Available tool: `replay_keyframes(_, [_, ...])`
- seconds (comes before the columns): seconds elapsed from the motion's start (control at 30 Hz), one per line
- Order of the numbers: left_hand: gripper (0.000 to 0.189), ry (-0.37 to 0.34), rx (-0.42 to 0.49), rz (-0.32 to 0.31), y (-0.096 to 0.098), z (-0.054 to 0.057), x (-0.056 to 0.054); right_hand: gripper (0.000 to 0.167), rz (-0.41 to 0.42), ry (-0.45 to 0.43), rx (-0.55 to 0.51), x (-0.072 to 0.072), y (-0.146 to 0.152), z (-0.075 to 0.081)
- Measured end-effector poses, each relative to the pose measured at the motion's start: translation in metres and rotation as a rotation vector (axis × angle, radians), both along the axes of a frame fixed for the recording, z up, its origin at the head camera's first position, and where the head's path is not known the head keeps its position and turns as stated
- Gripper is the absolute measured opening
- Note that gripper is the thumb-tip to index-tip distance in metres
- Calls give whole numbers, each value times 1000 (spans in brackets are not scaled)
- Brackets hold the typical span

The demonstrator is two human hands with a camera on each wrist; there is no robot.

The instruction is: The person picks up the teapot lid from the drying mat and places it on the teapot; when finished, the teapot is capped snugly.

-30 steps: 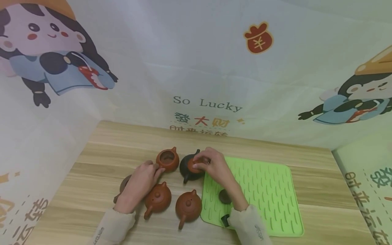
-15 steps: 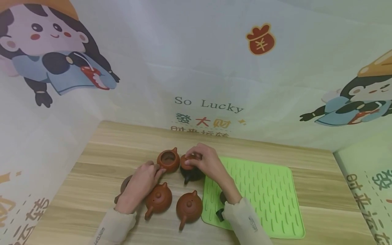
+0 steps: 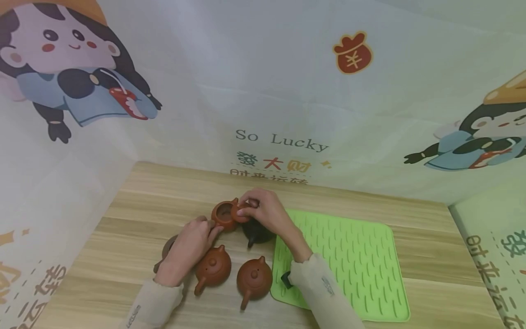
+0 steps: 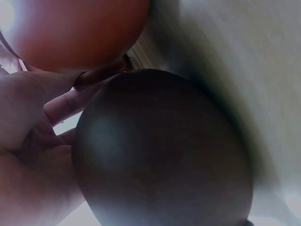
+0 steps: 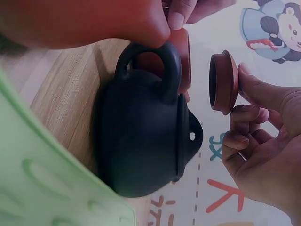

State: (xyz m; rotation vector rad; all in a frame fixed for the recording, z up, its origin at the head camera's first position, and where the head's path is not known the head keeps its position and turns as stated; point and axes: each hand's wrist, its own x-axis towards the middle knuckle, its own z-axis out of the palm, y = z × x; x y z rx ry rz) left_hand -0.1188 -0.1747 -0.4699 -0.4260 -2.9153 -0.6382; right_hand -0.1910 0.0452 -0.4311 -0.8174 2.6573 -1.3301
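My left hand (image 3: 191,244) pinches the handle of an uncovered red-brown teapot (image 3: 218,219), whose spout points away. In the right wrist view a thumb of that hand shows at this teapot's handle. My right hand (image 3: 267,212) holds a red-brown teapot lid (image 5: 223,82) by its top, rim side toward the pot. In the head view the lid is by the right edge of the pot's opening. Below the right hand stands a black teapot (image 5: 138,132) with its lid on. A dark brown teapot (image 4: 164,150) lies close under the left hand, mostly hidden from the head view.
Two lidded red-brown teapots, a left one (image 3: 213,266) and a right one (image 3: 254,278), stand nearer me. A green ribbed mat (image 3: 353,265) lies on the right of the wooden table (image 3: 444,256). A small black piece (image 3: 286,279) on it is partly covered by my sleeve.
My right hand has carried the lid leftward from over the black teapot to the uncovered teapot's opening. The left hand has stayed at its handle. The sleeve now hides a dark round object on the mat.
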Motion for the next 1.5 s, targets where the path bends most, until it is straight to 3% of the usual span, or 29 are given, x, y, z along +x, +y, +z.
replay_keyframes(0.23, [26, 54, 24, -21, -6, -19, -6, 15, 31, -4, 26, -7, -13, 2])
replay_keyframes(0.27, [28, 70, 11, -25, -9, -28, -9, 16, 32, -5, 28, -8, -14, 1])
replay_keyframes(0.3, [26, 57, 13, -27, -9, -29, -10, 16, 33, -3, 32, -9, -15, 1])
replay_keyframes(0.4, [28, 71, -45, -25, -15, -46, -17, 16, 39, 0, 33, -11, -18, 0])
replay_keyframes(0.47, [30, 83, -64, -28, -16, -50, -19, 16, 46, -1, 32, -12, -20, -1])
replay_keyframes(0.67, [24, 24, 6, -30, -6, -9, -5, 15, 61, -16, 60, -16, -27, -3])
replay_keyframes(0.73, [23, -2, 3, -22, -4, -3, -3, 15, 64, -18, 73, -17, -29, -4])
replay_keyframes(0.87, [30, 46, 9, -32, -9, -20, -8, 14, 61, -17, 102, -18, -34, -3])
replay_keyframes(0.97, [36, 82, 5, -33, -17, -52, -19, 14, 56, -25, 121, -19, -37, -3])
replay_keyframes(1.1, [32, 79, -27, -26, -26, -88, -32, 14, 60, -38, 136, -18, -39, -4])
replay_keyframes(1.2, [27, 79, -39, -26, -29, -96, -36, 13, 68, -33, 142, -18, -40, -6])
replay_keyframes(1.3, [25, 79, -32, -29, -29, -98, -36, 13, 70, -24, 140, -18, -41, -8])
replay_keyframes(1.5, [31, 67, -22, -33, -28, -91, -34, 12, 62, -5, 140, -19, -42, -9])
